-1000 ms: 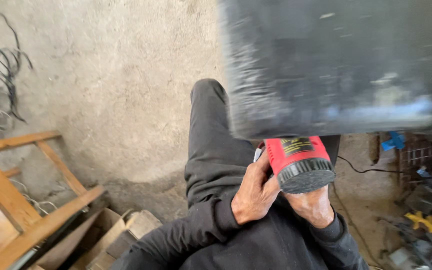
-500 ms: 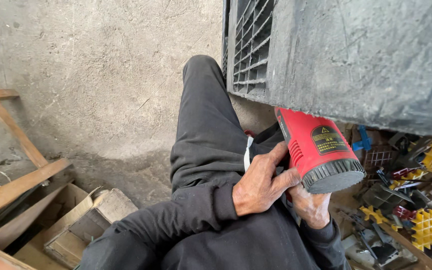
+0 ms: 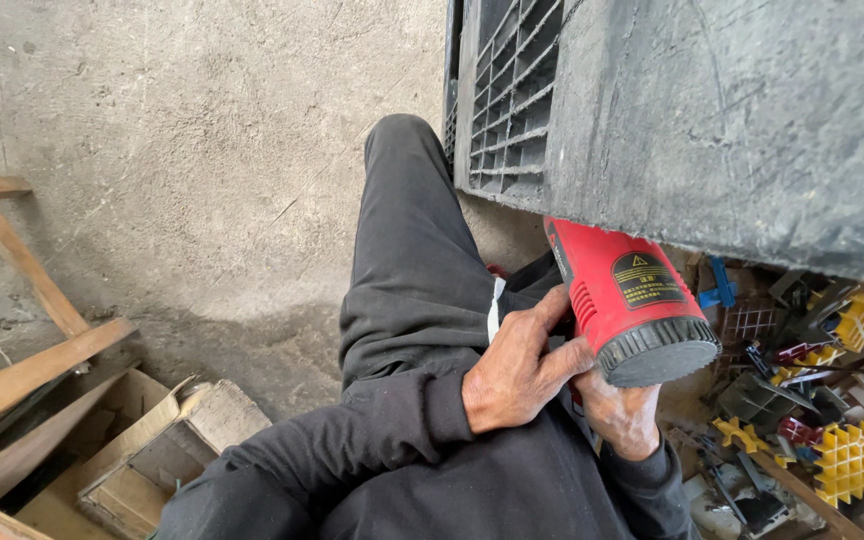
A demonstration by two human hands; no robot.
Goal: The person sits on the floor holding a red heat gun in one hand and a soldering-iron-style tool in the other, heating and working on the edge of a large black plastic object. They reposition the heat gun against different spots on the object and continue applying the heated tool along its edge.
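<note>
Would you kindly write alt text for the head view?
Both hands, left and right, grip a red power tool pointed up under a dark grey plastic pallet. Wooden frames and yellow plastic pieces lie on the concrete floor.

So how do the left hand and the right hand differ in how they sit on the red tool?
The left hand lies in plain view on the side of the red power tool, fingers spread along its body; the right hand sits underneath, mostly hidden by the tool. The left hand shows its back and knuckles, while only part of the right hand's back and wrist shows. Both touch the tool, and both come out of dark sleeves.
</note>
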